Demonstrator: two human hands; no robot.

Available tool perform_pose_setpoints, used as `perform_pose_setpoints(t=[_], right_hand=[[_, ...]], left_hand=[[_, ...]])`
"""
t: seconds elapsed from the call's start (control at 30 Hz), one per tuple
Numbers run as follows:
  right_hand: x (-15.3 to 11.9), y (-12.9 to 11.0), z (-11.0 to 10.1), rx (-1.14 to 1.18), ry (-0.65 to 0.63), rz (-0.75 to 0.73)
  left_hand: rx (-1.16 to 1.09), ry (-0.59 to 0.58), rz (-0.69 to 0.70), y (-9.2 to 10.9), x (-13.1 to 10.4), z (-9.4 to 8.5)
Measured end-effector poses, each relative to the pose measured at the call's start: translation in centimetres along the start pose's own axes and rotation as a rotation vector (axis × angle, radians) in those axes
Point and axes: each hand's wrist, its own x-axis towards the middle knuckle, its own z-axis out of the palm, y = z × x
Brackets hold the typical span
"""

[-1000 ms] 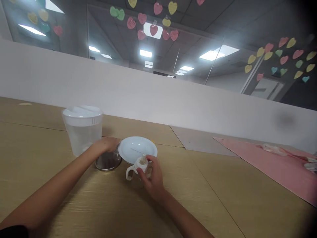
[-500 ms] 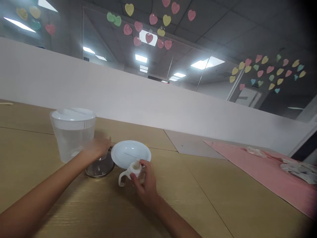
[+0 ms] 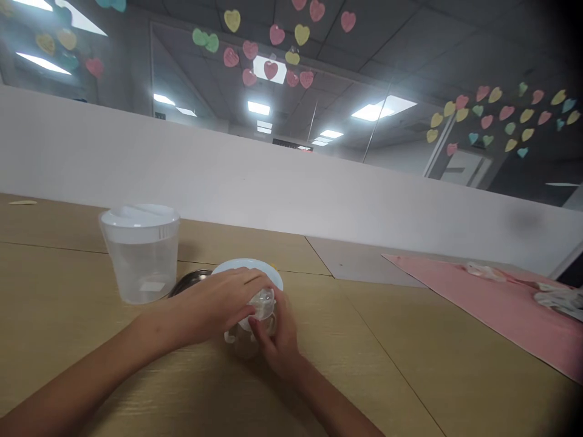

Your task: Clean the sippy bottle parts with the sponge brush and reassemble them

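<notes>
Before me stands a small baby bottle [image 3: 247, 343] with white handles, gripped at its side by my right hand [image 3: 281, 340]. Over its top, a clear domed cap [image 3: 263, 303] is pinched in the fingers of my left hand [image 3: 230, 297]. The cap is at the nipple end; whether it is fully seated I cannot tell. Behind my hands lies a white bowl [image 3: 248, 263], partly covered by them. My left wrist and hand hide most of a round steel dish [image 3: 191, 279].
A clear lidded bucket [image 3: 143, 261] stands at the left on the wooden table [image 3: 364, 376]. At the right lies a pink mat [image 3: 492, 309] with white and pink cloth-like items [image 3: 558, 297] on it. A low white wall [image 3: 250, 176] runs along the back.
My left hand has come from the steel dish to the bottle's top, bringing the clear cap. My right hand still holds the bottle. The view has shifted slightly.
</notes>
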Motion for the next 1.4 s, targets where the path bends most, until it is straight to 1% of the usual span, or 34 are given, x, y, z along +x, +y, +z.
perform_pose_setpoints(t=[0.1,0.23,0.3,0.4,0.53,0.63,0.77,1.07,1.23,1.4], right_hand=[[-0.1,0.1,0.1,0.023,-0.059,-0.032],[0.0,0.0,0.0,0.045,-0.074,0.031],[0.2,0.0,0.0,0.039,-0.075,0.060],[0.2,-0.1,0.0,0.055,-0.080,0.080],[0.1,-0.4,0.5,0.169,-0.082,0.115],[-0.1,-0.7,0.8,0.222,-0.074,0.129],[-0.2,-0.7,1.0,0.177,-0.056,0.118],[-0.6,-0.2,1.3,0.083,-0.056,0.061],[-0.6,-0.2,1.3,0.108,-0.042,0.124],[-0.4,-0.1,1.5,0.101,-0.002,0.151]], left_hand=[[-0.023,-0.041,0.021,-0.4,0.4,0.6],[-0.053,-0.079,0.024,-1.0,0.6,0.9],[-0.086,-0.112,0.009,-1.3,0.6,0.8],[-0.125,-0.144,-0.053,-1.9,0.5,0.7],[-0.164,-0.132,-0.127,-2.8,0.6,0.7],[-0.228,-0.119,-0.137,-3.1,1.1,0.5],[-0.318,-0.113,-0.112,-3.5,1.9,0.2],[-0.358,-0.115,-0.103,-3.8,2.3,0.4],[-0.433,-0.125,-0.124,-4.0,2.6,0.7],[-0.536,-0.143,-0.047,-4.3,2.8,1.1]])
